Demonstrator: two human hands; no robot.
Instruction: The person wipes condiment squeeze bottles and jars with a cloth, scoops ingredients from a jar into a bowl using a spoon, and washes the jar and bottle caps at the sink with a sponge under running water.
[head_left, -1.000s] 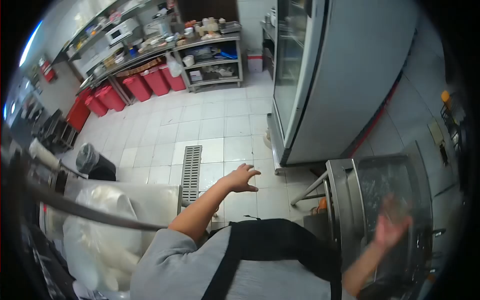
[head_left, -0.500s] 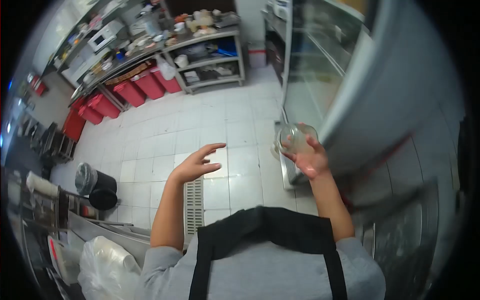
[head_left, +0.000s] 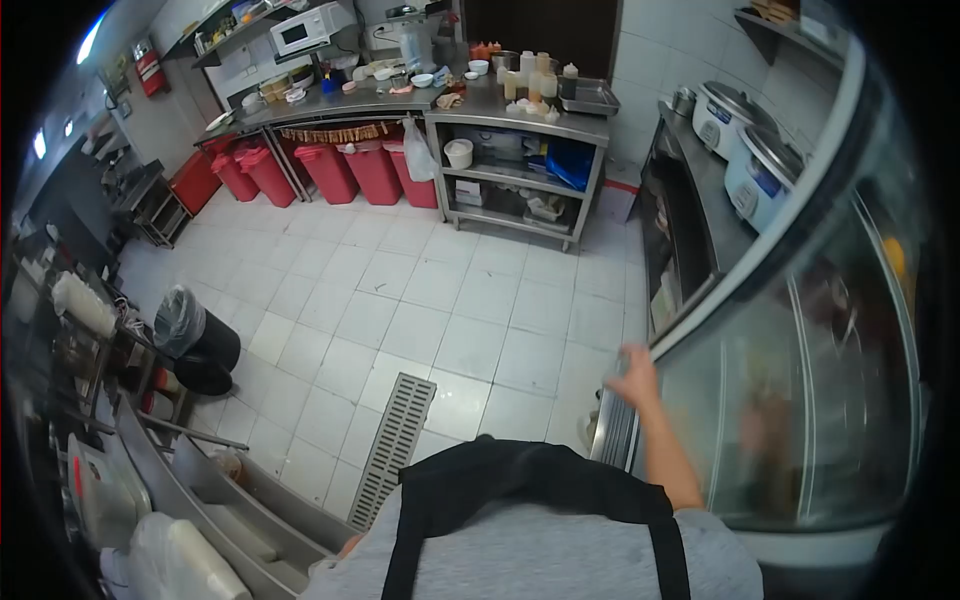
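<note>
Clear glass fills the right flank: that's the fridge front (head_left: 820, 400), close beside the person, and there's the right hand (head_left: 633, 378), stretched forward, just by its pale frame (head_left: 740, 265)! Grip? Blurred, can't tell if it's wide or narrow, though a glassy smudge (head_left: 617, 368) shows at the hand. Left hand's out of view, so no call on that grip. Past the frame, two rice cookers (head_left: 750, 175) sit on a steel bench (head_left: 700, 190); down below, a slotted drain (head_left: 395, 445) lies in the tiled floor (head_left: 420, 320).
</note>
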